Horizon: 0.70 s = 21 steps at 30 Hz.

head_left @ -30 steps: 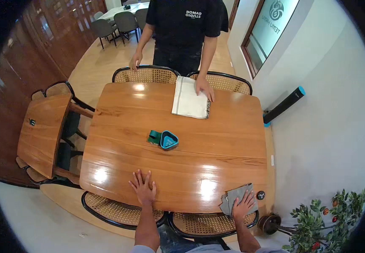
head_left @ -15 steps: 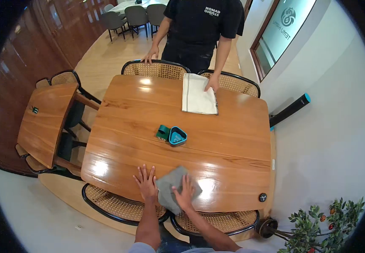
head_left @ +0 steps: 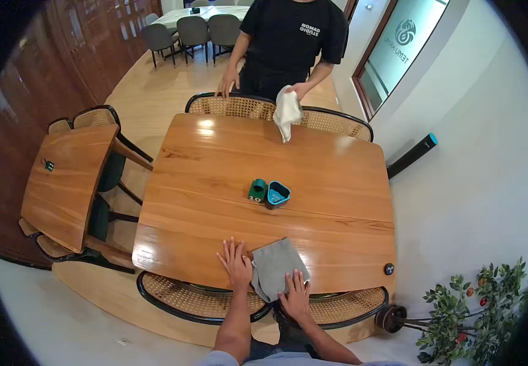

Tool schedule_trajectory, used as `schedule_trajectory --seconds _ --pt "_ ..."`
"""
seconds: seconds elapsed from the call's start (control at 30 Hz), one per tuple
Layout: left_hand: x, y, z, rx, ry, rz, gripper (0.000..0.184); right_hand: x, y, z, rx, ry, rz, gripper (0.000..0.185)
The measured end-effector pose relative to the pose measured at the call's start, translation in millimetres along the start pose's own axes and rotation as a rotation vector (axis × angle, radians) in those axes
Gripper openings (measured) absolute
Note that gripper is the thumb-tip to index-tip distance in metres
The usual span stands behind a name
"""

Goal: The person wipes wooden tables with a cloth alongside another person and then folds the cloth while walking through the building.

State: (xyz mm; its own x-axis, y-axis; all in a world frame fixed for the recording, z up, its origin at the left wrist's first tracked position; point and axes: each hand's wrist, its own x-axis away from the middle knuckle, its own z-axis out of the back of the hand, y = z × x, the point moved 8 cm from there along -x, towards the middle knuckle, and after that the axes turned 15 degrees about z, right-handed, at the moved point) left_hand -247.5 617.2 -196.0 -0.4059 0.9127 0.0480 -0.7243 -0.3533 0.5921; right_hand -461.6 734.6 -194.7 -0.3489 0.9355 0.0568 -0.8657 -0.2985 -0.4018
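A grey cloth [head_left: 275,265] lies folded at the near edge of the wooden table [head_left: 191,213]. My right hand [head_left: 296,299] rests on its lower right part, fingers spread. Flat on the tabletop, my left hand [head_left: 236,266] has its fingers apart and touches or nearly touches the cloth's left edge. Beyond the hands, near the middle, a green holder [head_left: 257,190] stands beside a blue-rimmed black tray [head_left: 278,194]. Across the table a person in a black shirt [head_left: 294,43] holds a bunched white cloth [head_left: 288,113] above the far edge.
Woven-seat chairs [head_left: 197,297] stand along the near and far sides. A small black round object [head_left: 389,269] lies at the right edge. A potted plant [head_left: 483,305] is at the lower right, and a second wooden table [head_left: 69,183] stands at the left.
The grey cloth and my right hand have moved left from the right corner to beside my left hand. The other person has lifted the white cloth off the table, and it is now bunched.
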Motion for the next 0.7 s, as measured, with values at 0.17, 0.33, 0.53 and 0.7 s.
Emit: schedule_trajectory --seconds 0.17,0.33,0.53,0.7 --pt "-5.9 -46.0 27.8 0.318 -0.111 0.077 0.042 -27.5 -45.4 -23.7 0.018 0.038 -0.014 0.078" --pt "-8.5 -84.4 93.0 0.253 -0.087 0.067 0.041 -114.7 -140.1 -64.3 -0.118 -0.034 0.193 0.077" --pt "-60.6 -165.1 122.9 -0.148 -0.130 0.065 0.057 -152.2 -179.3 -50.8 -0.312 0.090 0.069 0.090" --pt "-131.0 -214.5 154.8 -0.272 -0.076 0.131 0.070 -102.5 -128.0 -74.9 0.254 -0.133 0.091 0.109"
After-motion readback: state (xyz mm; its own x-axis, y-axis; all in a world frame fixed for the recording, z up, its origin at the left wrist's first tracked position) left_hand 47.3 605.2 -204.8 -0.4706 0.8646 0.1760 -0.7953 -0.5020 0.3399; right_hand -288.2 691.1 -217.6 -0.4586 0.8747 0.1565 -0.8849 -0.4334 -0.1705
